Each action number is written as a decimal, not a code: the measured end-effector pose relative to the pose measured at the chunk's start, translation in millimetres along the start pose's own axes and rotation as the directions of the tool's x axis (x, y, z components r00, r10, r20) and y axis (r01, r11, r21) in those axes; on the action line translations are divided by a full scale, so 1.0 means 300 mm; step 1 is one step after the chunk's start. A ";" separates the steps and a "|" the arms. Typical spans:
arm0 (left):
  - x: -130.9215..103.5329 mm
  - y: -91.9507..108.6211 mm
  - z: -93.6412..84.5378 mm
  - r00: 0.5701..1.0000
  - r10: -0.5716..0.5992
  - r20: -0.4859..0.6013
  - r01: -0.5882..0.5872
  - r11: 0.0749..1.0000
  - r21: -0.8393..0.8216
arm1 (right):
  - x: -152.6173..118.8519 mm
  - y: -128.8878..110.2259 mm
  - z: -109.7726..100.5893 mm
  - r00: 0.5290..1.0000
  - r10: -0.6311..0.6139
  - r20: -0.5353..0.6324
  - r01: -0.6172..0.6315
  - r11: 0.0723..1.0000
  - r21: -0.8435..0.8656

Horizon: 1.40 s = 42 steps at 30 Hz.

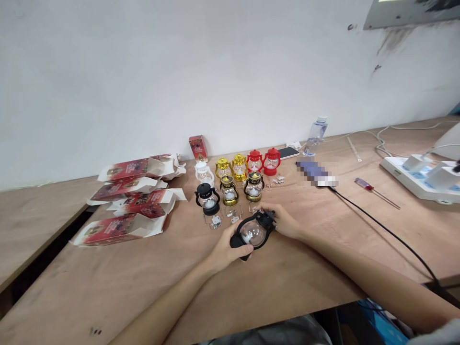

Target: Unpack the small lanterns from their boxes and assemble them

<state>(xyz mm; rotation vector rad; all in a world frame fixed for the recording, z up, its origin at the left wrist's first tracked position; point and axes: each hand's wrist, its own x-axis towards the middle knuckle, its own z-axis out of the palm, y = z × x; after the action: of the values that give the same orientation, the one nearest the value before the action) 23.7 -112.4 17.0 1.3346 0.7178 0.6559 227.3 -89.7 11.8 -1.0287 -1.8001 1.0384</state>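
Observation:
A small black lantern (253, 234) with a clear globe lies tilted between my hands, its cap toward the right. My left hand (227, 247) is closed round its base, thumb on the near side. At the cap end, my right hand (282, 221) has its fingers bent round the top, partly hidden behind it. Just beyond stand another black lantern (208, 199), a white lantern (204, 173), two black-and-gold lanterns (229, 190), two gold lanterns (239, 166) and two red lanterns (272, 162). Small metal pieces and bent wires (216, 221) lie in front of them.
Torn-open red boxes (118, 227) lie at the left; one upright red box (198, 147) stands by the wall. Rightward are a phone (288, 153), a water bottle (316, 136), a blurred device on a black cable (384, 231), a screwdriver (377, 192) and a power strip (427, 191).

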 end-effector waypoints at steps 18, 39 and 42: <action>-0.007 -0.008 0.004 0.999 0.013 -0.031 -0.010 0.996 0.086 | -0.003 0.029 0.008 0.963 -0.119 -0.243 0.092 0.989 -0.117; 0.003 -0.007 -0.016 0.990 0.012 -0.139 -0.017 0.999 -0.036 | 0.055 0.148 -0.173 0.610 0.096 -0.786 -0.107 0.993 0.038; 0.004 -0.007 -0.018 0.990 0.007 -0.143 -0.016 0.998 -0.059 | 0.047 0.145 -0.180 0.720 -0.018 -0.694 -0.223 0.941 -0.256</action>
<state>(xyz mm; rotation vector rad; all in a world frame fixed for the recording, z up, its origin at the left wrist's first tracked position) 20.3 -108.5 14.4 1.2465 0.8006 0.7825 282.0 -48.3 -5.8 -1.4934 -1.2975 0.3115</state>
